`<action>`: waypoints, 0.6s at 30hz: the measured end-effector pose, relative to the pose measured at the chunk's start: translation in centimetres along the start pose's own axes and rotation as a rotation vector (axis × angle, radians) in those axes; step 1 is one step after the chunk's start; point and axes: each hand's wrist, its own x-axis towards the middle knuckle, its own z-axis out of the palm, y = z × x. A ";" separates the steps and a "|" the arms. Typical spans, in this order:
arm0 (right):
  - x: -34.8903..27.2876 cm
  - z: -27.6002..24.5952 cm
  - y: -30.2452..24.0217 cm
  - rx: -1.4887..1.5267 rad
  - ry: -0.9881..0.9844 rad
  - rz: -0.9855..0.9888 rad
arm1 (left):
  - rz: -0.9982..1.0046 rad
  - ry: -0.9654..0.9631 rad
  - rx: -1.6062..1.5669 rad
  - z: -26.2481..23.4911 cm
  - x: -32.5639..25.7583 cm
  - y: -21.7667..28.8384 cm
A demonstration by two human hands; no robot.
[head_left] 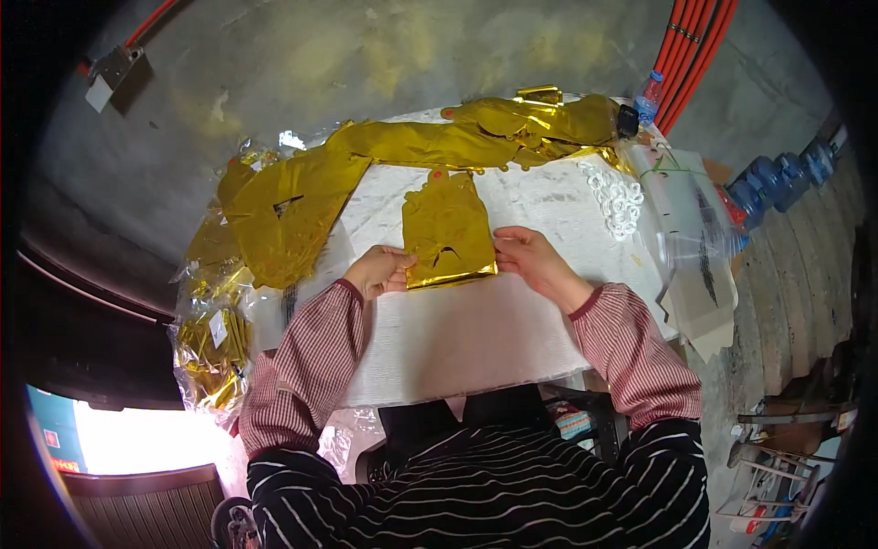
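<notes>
A folded gold foil piece [448,215], which looks like a flat, uninflated foil balloon, lies in front of me on the white table. It has a red spot at its far end and a dark mark near its near edge. My left hand [380,270] pinches its near left corner between thumb and fingers. At the right edge, my right hand [535,261] is closed with the fingertips on the foil. Beyond it, more flat gold foil balloons [421,142] are spread along the table's far edge, and another large gold foil piece [283,224] lies at the left.
Clear plastic bags with gold foil [215,339] hang over the table's left edge. White rings [617,201] lie in a pile at the right, near a clear plastic sheet stack [681,220]. A water bottle [648,96] and a small black object [627,121] stand at the far right corner.
</notes>
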 end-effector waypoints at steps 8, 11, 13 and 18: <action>-2.1 -0.8 0.9 -0.193 -0.064 -0.075 | 0.048 0.077 -0.027 1.3 -1.6 -1.4; -3.2 -0.5 0.3 -0.395 -0.067 -0.056 | 0.045 0.047 -0.057 2.1 -2.7 -2.2; -4.0 0.1 -0.1 -0.525 -0.055 -0.038 | 0.038 0.036 -0.072 2.6 -3.3 -2.7; -6.1 2.1 -0.1 -1.190 0.131 -0.443 | 0.055 0.032 -0.051 2.6 -3.3 -3.2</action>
